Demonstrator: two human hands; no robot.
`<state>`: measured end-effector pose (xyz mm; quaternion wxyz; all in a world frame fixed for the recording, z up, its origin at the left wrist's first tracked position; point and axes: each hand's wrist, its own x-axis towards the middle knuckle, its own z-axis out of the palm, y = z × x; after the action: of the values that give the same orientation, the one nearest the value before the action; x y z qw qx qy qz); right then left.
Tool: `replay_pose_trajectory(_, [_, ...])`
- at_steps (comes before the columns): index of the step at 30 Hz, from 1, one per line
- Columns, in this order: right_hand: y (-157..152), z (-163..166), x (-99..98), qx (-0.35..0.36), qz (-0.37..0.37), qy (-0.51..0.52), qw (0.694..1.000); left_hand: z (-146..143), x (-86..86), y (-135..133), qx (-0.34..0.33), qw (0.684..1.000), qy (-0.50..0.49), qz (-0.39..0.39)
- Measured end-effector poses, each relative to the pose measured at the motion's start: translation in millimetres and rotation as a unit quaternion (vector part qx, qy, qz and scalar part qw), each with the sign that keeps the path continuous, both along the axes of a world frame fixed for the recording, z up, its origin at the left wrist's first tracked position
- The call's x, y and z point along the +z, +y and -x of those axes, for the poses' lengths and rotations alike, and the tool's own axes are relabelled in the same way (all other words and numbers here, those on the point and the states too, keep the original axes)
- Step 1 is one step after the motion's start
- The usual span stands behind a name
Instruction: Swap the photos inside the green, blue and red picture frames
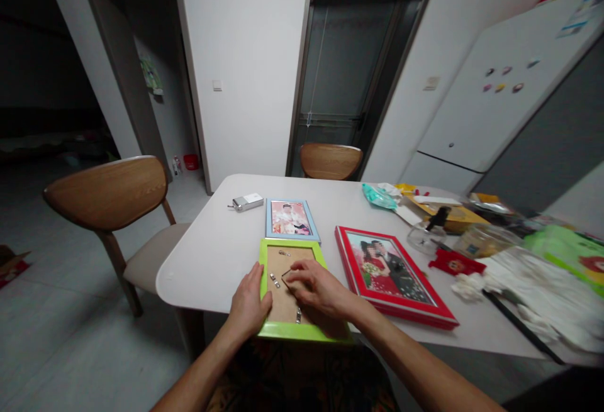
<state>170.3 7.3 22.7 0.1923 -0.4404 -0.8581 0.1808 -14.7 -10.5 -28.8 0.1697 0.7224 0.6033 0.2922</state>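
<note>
A lime-green picture frame (302,331) lies at the table's near edge with its brown backing board (278,305) facing up. Several small metal fittings (274,280) sit on the board. My left hand (248,302) grips the left side of this frame, thumb toward the board. Over the middle of the board, my right hand (311,286) has its fingertips pinched on a thin dark piece (285,275), too small to name. A light-blue picture frame (268,220) with a photo touches the far end of the green one. To the right lies a red picture frame (401,312) with a couple's photo.
A small silver-white device (248,202) stands at the back left of the white table (207,261). Bags, a clear plastic container (488,240), a red packet (455,263) and white cloth (542,295) crowd the right side. Wooden chairs (111,192) stand left and behind.
</note>
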Motion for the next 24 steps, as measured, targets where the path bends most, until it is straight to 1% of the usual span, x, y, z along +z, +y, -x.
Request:
replay_pose_trajectory(1, [-9,-5,2.0,0.032,0.024,-0.004,0.999,0,-0.1,0,-0.001,1.0,0.01,-0.001])
replay_pose_trajectory(2, [-16,-9,3.1,0.047,0.043,-0.012,0.998,0,-0.1,0,-0.001,1.0,0.016,-0.002])
replay_pose_trajectory(4, [-26,-11,2.1,0.048,0.058,-0.023,0.997,0,0.1,0,0.001,1.0,0.022,-0.004])
replay_pose_trajectory(6, [-28,-9,-2.6,0.036,0.048,-0.021,0.998,0,0.4,0,0.003,1.0,0.024,-0.003])
replay_pose_trajectory(10, [-27,-1,-15.4,0.01,-0.001,0.014,1.0,0,0.8,1,0.006,1.0,0.02,0.001])
replay_pose_trajectory(13, [-27,0,-19.2,-0.014,-0.012,0.046,0.999,0,-0.4,1,0.009,1.0,-0.01,0.002])
replay_pose_trajectory(15, [-27,-2,-18.4,-0.064,-0.022,0.059,0.996,0,-1.7,1,0.009,0.999,-0.033,0.002])
replay_pose_trajectory(17, [-25,-4,-16.8,-0.118,-0.027,0.041,0.992,0,-2.7,1,0.009,0.999,-0.04,0.002])
replay_pose_trajectory(18, [-24,-5,-16.1,-0.133,-0.025,0.024,0.99,0,-2.9,1,0.01,0.999,-0.04,0.001])
replay_pose_trajectory(21, [-22,-4,-16.1,-0.141,-0.009,-0.011,0.99,0,-2.5,2,0.01,0.999,-0.033,0.002])
replay_pose_trajectory(24, [-20,0,-17.8,-0.136,-0.01,-0.009,0.991,-1,-1.2,1,0.011,1.0,-0.019,0.004])
